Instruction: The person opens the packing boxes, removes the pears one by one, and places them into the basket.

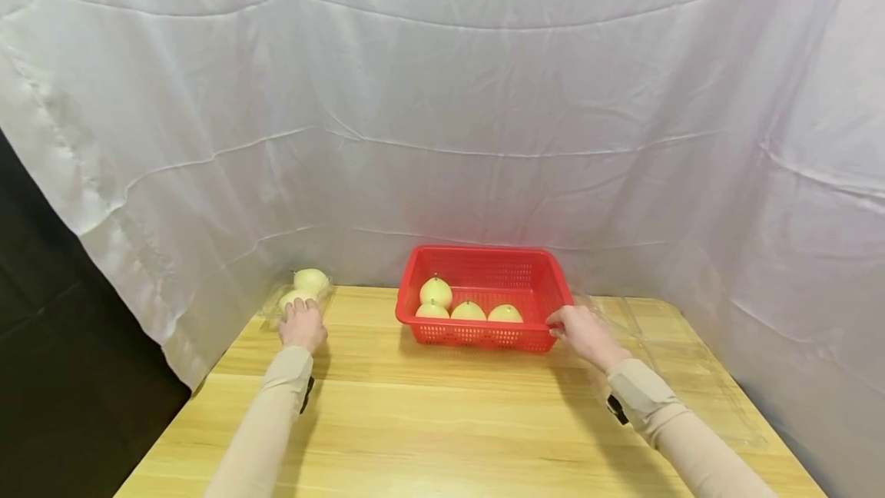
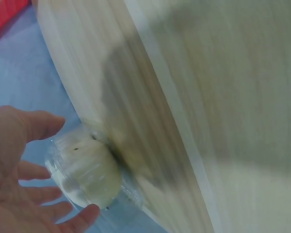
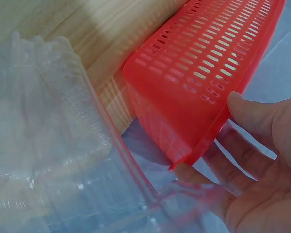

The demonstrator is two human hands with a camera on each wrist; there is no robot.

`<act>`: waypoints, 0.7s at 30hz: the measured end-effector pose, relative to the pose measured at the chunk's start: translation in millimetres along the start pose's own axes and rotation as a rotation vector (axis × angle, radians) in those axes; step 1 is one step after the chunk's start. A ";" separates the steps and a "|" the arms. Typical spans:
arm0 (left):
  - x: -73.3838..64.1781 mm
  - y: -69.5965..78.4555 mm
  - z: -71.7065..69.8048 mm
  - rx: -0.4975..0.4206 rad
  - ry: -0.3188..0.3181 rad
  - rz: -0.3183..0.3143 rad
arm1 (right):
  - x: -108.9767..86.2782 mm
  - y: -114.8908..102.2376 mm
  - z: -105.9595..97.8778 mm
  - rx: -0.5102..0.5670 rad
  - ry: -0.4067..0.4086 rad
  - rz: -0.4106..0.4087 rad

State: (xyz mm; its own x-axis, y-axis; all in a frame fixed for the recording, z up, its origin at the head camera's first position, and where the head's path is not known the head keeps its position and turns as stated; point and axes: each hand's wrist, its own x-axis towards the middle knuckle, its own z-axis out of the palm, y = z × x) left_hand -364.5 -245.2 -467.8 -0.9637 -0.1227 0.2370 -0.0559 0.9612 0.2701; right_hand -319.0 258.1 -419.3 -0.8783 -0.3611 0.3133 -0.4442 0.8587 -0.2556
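Note:
Two pale yellow pears (image 1: 311,281) sit in a clear plastic container at the table's far left. My left hand (image 1: 303,324) is at the nearer one; in the left wrist view its fingers are spread beside the pear (image 2: 94,174) and the clear container wall, with thumb and fingers apart. A red plastic basket (image 1: 477,323) stands at the back middle, holding several pears (image 1: 435,293). My right hand (image 1: 584,331) pinches the rim at the basket's near right corner. In the right wrist view, the thumb (image 3: 252,114) lies on the outer rim and the fingers reach past it.
Stacked clear plastic containers (image 3: 43,111) lie on the right side of the wooden table (image 1: 429,421), close beside the basket and right hand. A pale cloth curtain (image 1: 484,98) rises behind the table and along its sides. Dark fabric (image 1: 62,344) shows at far left.

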 end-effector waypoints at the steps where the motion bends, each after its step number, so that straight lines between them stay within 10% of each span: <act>1: 0.2 -0.9 -0.6 0.002 -0.010 -0.004 | 0.3 -0.4 -0.5 0.001 -0.002 0.003; 21: 0.2 -6.1 -1.7 0.002 0.092 0.050 | 0.8 -3.7 -1.0 -0.006 0.001 0.013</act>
State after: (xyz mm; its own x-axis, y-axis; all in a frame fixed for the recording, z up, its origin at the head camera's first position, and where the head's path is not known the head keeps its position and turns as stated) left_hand -363.8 -251.5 -467.9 -0.9371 -0.0964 0.3354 -0.0086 0.9672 0.2539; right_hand -317.9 255.0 -417.1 -0.8837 -0.3495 0.3113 -0.4318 0.8655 -0.2540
